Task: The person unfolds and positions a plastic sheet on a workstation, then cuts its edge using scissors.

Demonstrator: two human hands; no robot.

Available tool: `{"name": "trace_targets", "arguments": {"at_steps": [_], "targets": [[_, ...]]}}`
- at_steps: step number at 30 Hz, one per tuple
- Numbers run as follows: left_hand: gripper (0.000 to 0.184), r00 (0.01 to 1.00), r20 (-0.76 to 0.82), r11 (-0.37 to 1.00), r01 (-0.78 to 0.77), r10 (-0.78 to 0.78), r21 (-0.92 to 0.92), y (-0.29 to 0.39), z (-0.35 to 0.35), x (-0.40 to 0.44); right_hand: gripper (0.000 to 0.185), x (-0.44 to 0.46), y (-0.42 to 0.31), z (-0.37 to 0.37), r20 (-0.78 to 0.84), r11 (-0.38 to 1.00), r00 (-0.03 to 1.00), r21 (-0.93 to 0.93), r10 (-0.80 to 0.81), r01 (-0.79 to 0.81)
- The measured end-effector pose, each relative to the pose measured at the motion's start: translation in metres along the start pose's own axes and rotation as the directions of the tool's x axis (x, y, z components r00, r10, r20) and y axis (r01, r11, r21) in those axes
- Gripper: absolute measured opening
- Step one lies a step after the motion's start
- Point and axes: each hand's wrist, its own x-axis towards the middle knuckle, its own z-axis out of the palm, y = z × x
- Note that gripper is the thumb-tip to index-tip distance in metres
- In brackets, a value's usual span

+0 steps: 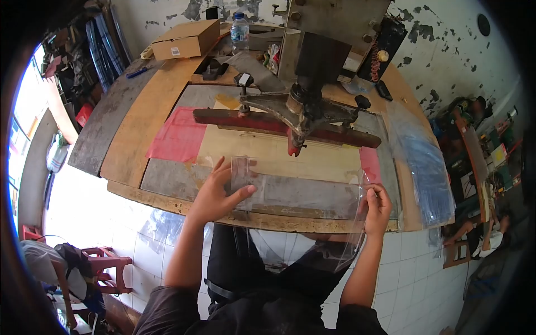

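A clear plastic sheet stretches between my hands over the front of the machine bed and hangs below the table edge. My right hand is closed on its right edge, fingers pinched near the top corner. At the left edge, my left hand has its fingers and thumb spread, and some fingertips show through a folded clear strip. Behind the sheet lies a cream-coloured board with pink tape at its left end. Above the board stands the press head, with a long reddish-brown bar.
Stacked bluish plastic sheets lie on the table's right side. At the back are a cardboard box and a water bottle. A red stool stands at lower left beside a person; other people sit at far right.
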Motion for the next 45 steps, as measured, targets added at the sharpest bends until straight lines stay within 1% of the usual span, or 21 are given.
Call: {"name": "trace_targets", "arguments": {"at_steps": [1, 2, 3, 5, 7, 9, 10, 12, 14, 15, 16, 17, 21, 23, 26, 30, 32, 34, 38, 45], "targets": [[0.034, 0.998, -0.01, 0.984, 0.054, -0.057, -0.169, 0.002, 0.002, 0.0, 0.024, 0.001, 0.001, 0.001, -0.039, 1.0, 0.999, -0.012, -0.029, 0.028], [0.03, 0.993, -0.01, 0.937, 0.107, -0.117, -0.334, 0.003, 0.003, -0.001, 0.024, 0.001, 0.002, -0.001, -0.037, 1.0, 0.999, -0.015, -0.024, 0.023], [0.03, 0.992, -0.006, 0.935, 0.116, -0.125, -0.335, 0.004, 0.004, -0.002, 0.022, 0.001, 0.003, -0.002, -0.025, 1.0, 1.0, -0.027, -0.015, 0.014], [0.025, 0.962, -0.044, 0.901, 0.234, -0.268, -0.365, 0.005, 0.003, -0.007, 0.021, 0.0, 0.004, -0.002, 0.001, 0.999, 1.0, -0.038, 0.006, -0.006], [0.026, 0.946, -0.073, 0.889, 0.268, -0.316, -0.372, 0.006, 0.002, -0.011, 0.02, -0.001, 0.002, 0.001, 0.014, 0.998, 0.999, -0.047, 0.047, -0.047], [0.026, 0.93, -0.106, 0.879, 0.291, -0.353, -0.378, 0.005, 0.001, -0.011, 0.021, 0.001, 0.0, 0.007, 0.033, 0.996, 0.998, -0.077, 0.048, -0.045], [0.027, 0.929, -0.129, 0.881, 0.275, -0.346, -0.386, 0.004, 0.001, -0.011, 0.022, 0.001, -0.001, 0.009, 0.04, 0.993, 0.998, -0.109, 0.041, -0.037], [0.028, 0.929, -0.151, 0.884, 0.257, -0.337, -0.391, 0.002, 0.001, -0.011, 0.022, 0.002, -0.001, 0.012, 0.047, 0.994, 0.998, -0.104, 0.041, -0.036], [0.029, 0.928, -0.148, 0.905, 0.282, -0.341, -0.317, -0.001, -0.001, -0.012, 0.023, 0.002, -0.002, 0.016, 0.048, 0.994, 0.998, -0.098, 0.041, -0.036], [0.029, 0.929, -0.146, 0.906, 0.283, -0.341, -0.315, -0.004, 0.001, -0.013, 0.025, 0.001, -0.002, 0.019, 0.017, 0.996, 0.998, -0.06, 0.067, -0.066], [0.03, 0.918, -0.158, 0.886, 0.288, -0.363, -0.362, -0.009, 0.004, -0.014, 0.027, 0.0, -0.003, 0.023, -0.013, 0.995, 0.995, -0.021, 0.097, -0.097], [0.031, 0.906, -0.169, 0.865, 0.294, -0.388, -0.408, -0.011, 0.005, -0.015, 0.027, -0.001, -0.005, 0.025, -0.012, 0.995, 0.995, -0.02, 0.103, -0.103], [0.031, 0.903, -0.185, 0.846, 0.269, -0.387, -0.46, -0.002, 0.004, -0.012, 0.031, -0.001, -0.008, 0.031, -0.054, 0.997, 0.996, -0.024, 0.075, -0.076], [0.029, 0.914, -0.205, 0.895, 0.262, -0.35, -0.362, -0.001, 0.004, -0.01, 0.032, -0.001, -0.006, 0.029, -0.072, 0.998, 0.996, -0.038, 0.053, -0.056], [0.028, 0.913, -0.203, 0.879, 0.25, -0.353, -0.406, -0.002, 0.006, -0.012, 0.031, -0.004, -0.001, 0.026, -0.044, 0.998, 0.997, -0.003, 0.066, -0.066], [0.027, 0.915, -0.174, 0.88, 0.279, -0.365, -0.385, -0.001, 0.002, -0.012, 0.031, -0.006, 0.003, 0.022, -0.029, 0.997, 0.996, -0.008, 0.083, -0.083], [0.025, 0.923, -0.174, 0.886, 0.256, -0.342, -0.387, 0.0, 0.002, -0.012, 0.03, -0.006, 0.002, 0.023, -0.023, 0.997, 0.997, -0.021, 0.077, -0.078], [0.025, 0.927, -0.185, 0.89, 0.235, -0.327, -0.392, 0.0, 0.002, -0.011, 0.031, -0.006, -0.005, 0.027, -0.055, 0.997, 0.996, -0.041, 0.069, -0.071], [0.022, 0.934, -0.192, 0.896, 0.208, -0.301, -0.393, -0.001, 0.003, -0.011, 0.03, -0.008, -0.006, 0.028, -0.065, 0.997, 0.995, -0.015, 0.076, -0.077], [0.018, 0.953, -0.188, 0.912, 0.151, -0.237, -0.382, 0.0, 0.001, -0.012, 0.033, -0.01, -0.002, 0.024, -0.08, 0.999, 0.997, -0.042, 0.004, -0.007]]}}
